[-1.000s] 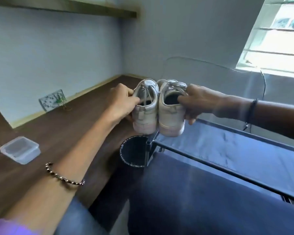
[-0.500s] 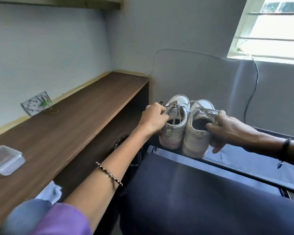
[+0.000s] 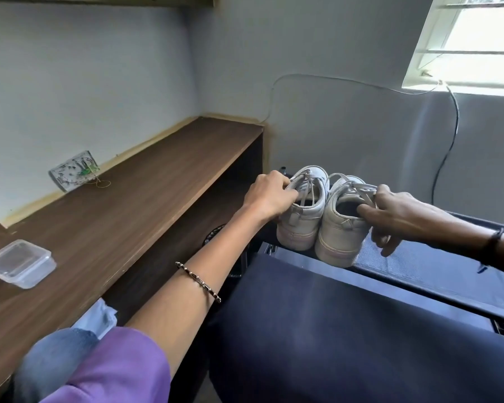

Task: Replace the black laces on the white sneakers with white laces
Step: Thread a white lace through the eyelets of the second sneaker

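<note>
Two hands, two white sneakers, side by side and touching, heels toward the camera. The left hand [image 3: 269, 196] curled its fingers and thumb over the collar and lace ends of the left sneaker [image 3: 301, 219]. The right hand [image 3: 396, 216] hooked its thumb into the opening of the right sneaker [image 3: 342, 231] and pinched the collar, with the other fingers hanging loosely curled down the outer side. The laces [image 3: 361, 189] in both shoes looked pale grey-white. Both sneakers sat directly under the hands at the front edge of one dark blue fabric rack [image 3: 434, 266] with a black bar frame; full contact of the soles could not be told.

One bracelet [image 3: 198, 279] of small beads was on the left wrist, one black wristband [image 3: 493, 245] on the right, and one purple sleeve [image 3: 114, 367] covered the upper left arm.

One long counter [image 3: 134, 210] of brown wood grain ran left of the left hand. One container sat on it: a clear rectangular plastic tub [image 3: 18, 263], lidded, well left of and nearer than the left hand; contents could not be told. One speckled rectangular plate [image 3: 70, 174] leaned on the wall far left of that hand, with one thin rubber band [image 3: 103, 184] just beside it.

One dark cable [image 3: 445, 158] hung down the grey wall beyond the right hand, below one bright window [image 3: 472, 45].
</note>
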The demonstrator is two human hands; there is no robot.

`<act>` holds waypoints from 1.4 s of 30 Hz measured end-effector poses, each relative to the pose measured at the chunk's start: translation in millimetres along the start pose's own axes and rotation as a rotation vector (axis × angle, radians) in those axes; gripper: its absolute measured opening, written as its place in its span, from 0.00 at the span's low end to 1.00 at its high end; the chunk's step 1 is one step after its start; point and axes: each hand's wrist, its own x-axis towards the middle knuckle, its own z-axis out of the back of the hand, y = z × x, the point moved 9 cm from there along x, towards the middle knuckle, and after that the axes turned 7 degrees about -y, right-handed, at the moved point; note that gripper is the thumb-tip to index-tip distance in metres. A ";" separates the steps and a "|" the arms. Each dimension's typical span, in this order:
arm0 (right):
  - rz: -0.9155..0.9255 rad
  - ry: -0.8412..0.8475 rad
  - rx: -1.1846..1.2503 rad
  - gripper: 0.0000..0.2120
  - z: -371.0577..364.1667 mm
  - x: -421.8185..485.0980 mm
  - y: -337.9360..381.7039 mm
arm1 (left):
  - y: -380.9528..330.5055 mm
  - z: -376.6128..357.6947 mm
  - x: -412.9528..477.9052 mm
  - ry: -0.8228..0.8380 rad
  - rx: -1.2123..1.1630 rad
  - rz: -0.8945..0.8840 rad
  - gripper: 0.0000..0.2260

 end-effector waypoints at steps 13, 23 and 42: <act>0.322 -0.251 -0.823 0.18 33.8 6.6 69.1 | -17.4 27.6 -11.4 -0.102 0.119 -0.047 0.12; 0.666 -0.300 -0.751 0.15 -7.8 -14.6 180.2 | 4.1 95.7 -43.5 -0.236 0.146 -0.044 0.10; 1.137 0.041 -0.400 0.16 -231.1 -97.3 432.2 | 263.5 267.9 -199.9 -0.482 0.191 0.567 0.10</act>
